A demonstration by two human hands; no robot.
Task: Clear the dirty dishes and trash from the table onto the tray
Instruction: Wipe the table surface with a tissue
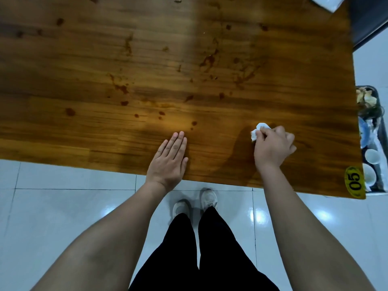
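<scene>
My right hand (pixel 273 145) is curled around a crumpled white tissue (pixel 258 131), which sticks out past the fingers on the side away from me. Hand and tissue are down on the bench (pixel 94 64), near its front edge and toward its right end. My left hand (pixel 170 158) lies flat on the wood beside it, palm down with the fingers straight and together, holding nothing; its wrist crosses the front edge.

Dark brown spots and smears (pixel 207 59) are scattered over the middle of the bench top. A yellow oval sticker reading "05" (pixel 354 181) sits at the front right corner. At the far right corner I can see part of something white (pixel 325 2), cut off by the top of the view, and I cannot tell what it is.

The tray (pixel 376 191) stands just past the right end of the bench, lower than the top and partly hidden by it. In it I can see white cups (pixel 372 156) nearest me, something blue (pixel 366 133) in the middle, and pale brown scraps (pixel 365 97) at the far end.

Below the bench edge are glossy white floor tiles (pixel 73 206), my black trousers and pale shoes (pixel 207 198).
</scene>
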